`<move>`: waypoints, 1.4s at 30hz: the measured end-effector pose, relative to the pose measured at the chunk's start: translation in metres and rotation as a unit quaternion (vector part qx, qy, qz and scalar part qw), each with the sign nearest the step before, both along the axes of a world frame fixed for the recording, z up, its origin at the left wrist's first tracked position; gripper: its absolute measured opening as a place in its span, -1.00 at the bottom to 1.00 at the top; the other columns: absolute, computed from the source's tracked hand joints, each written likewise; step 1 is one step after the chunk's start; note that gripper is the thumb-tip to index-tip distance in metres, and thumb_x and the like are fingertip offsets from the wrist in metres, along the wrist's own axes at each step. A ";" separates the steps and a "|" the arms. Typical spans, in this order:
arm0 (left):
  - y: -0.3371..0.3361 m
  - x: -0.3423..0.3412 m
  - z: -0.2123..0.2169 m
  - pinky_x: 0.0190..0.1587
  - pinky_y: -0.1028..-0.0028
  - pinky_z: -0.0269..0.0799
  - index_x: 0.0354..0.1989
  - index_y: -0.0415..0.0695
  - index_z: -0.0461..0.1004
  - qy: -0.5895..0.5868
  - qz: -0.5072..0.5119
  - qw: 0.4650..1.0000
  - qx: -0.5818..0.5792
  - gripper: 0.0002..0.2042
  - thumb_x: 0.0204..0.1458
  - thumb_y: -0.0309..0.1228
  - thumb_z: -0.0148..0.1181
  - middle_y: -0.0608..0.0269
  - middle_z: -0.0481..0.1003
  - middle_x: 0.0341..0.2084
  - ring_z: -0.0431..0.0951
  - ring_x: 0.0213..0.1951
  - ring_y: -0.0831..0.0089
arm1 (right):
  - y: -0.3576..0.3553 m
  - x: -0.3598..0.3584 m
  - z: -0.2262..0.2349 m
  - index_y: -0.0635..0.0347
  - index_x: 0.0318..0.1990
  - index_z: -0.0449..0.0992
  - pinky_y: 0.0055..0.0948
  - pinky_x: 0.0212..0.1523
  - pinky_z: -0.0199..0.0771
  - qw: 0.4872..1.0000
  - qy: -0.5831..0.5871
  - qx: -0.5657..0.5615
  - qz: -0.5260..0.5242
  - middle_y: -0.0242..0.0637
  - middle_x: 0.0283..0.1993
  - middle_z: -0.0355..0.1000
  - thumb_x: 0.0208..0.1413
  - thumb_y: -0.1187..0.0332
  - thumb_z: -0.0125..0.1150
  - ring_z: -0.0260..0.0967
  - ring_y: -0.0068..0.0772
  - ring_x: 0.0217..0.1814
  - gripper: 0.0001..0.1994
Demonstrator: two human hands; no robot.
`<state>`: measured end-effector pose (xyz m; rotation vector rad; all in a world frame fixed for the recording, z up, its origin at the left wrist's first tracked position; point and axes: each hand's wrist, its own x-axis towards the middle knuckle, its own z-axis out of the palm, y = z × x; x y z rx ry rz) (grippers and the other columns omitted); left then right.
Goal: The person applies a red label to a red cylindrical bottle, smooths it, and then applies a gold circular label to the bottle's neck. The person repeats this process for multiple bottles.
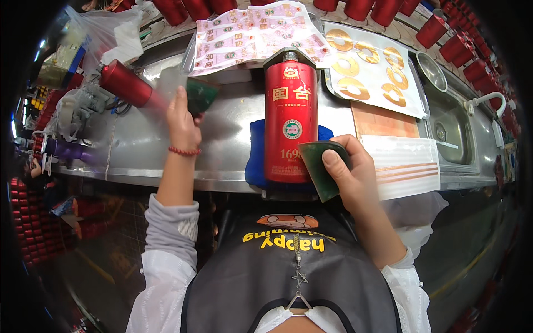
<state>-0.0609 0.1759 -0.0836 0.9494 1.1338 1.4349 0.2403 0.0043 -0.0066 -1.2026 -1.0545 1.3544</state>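
Note:
A red bottle (291, 105) with gold lettering and a round green-and-white emblem lies in front of me, its neck pointing away. Under it is a folded blue cloth (256, 158). My right hand (355, 175) grips a dark green scraper (328, 176), thumb on its face, at the bottle's lower right side. To the left, well apart from the bottle, my left hand (184, 125) is raised over the steel counter, closed on another dark green scraper (201, 95). A pale smear beside those fingers is too blurred to name.
A second red bottle (126, 84) lies at the left. Pink-and-gold printed sheets (258, 33) sit at the back. At right are a sheet of gold rings (366, 72), a white sheet with gold stripes (408, 161), a metal bowl (432, 71) and a sink (471, 158).

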 end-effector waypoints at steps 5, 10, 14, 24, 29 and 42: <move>-0.083 0.038 0.038 -0.58 0.65 0.22 -0.03 -0.08 0.43 -0.257 -0.187 0.927 -0.200 -0.75 0.31 -0.18 0.08 0.31 0.54 -0.32 0.50 -0.43 0.59 | 0.000 0.001 -0.010 0.26 -0.04 0.39 -0.64 -0.20 0.48 0.997 0.066 0.003 -0.038 -0.37 -0.18 0.50 0.27 0.33 0.25 0.41 -0.69 -0.19 -0.76; -0.114 0.073 0.078 0.01 0.51 0.48 0.16 -0.18 0.28 -0.059 -0.344 0.935 -0.061 -0.62 0.17 -0.48 0.16 0.28 0.50 -0.08 0.53 -0.07 0.57 | 0.003 -0.015 -0.003 0.30 0.02 0.38 -0.55 -0.10 0.50 0.996 -0.015 0.062 -0.056 -0.27 -0.12 0.51 0.25 0.39 0.23 0.44 -0.59 -0.11 -0.73; -0.112 0.064 0.068 0.09 0.50 0.41 0.16 -0.19 0.32 -0.054 -0.356 0.931 -0.056 -0.63 0.18 -0.52 0.14 0.30 0.48 -0.04 0.47 -0.01 0.60 | 0.002 -0.016 -0.007 0.32 0.11 0.36 -0.47 -0.02 0.49 0.991 -0.054 0.093 -0.075 -0.18 -0.08 0.52 0.22 0.42 0.22 0.47 -0.48 -0.04 -0.66; -0.124 0.064 0.037 0.06 0.48 0.44 0.14 -0.24 0.34 -0.055 -0.245 0.968 -0.013 -0.65 0.18 -0.51 0.12 0.21 0.52 -0.07 0.51 -0.07 0.57 | 0.002 -0.002 -0.029 0.29 0.08 0.44 -0.42 -0.09 0.52 0.956 -0.219 0.146 -0.129 -0.15 -0.14 0.55 0.22 0.43 0.20 0.52 -0.39 -0.14 -0.70; -0.106 0.087 0.080 0.01 0.48 0.46 0.12 -0.21 0.33 0.056 -0.282 0.956 0.052 -0.67 0.19 -0.51 0.11 0.27 0.51 -0.16 0.51 -0.13 0.58 | 0.021 -0.020 0.004 0.26 0.07 0.44 -0.38 -0.10 0.52 0.965 -0.164 0.192 -0.073 -0.12 -0.15 0.56 0.20 0.43 0.23 0.53 -0.36 -0.13 -0.70; -0.050 0.093 0.055 -0.10 0.60 0.49 0.04 -0.22 0.41 -0.059 -0.216 0.974 0.042 -0.74 0.20 -0.50 0.15 0.29 0.56 -0.19 0.54 -0.20 0.67 | 0.083 -0.007 0.004 0.28 0.03 0.46 -0.45 -0.09 0.47 0.962 -0.211 0.147 -0.093 -0.23 -0.18 0.52 0.22 0.41 0.20 0.45 -0.49 -0.15 -0.74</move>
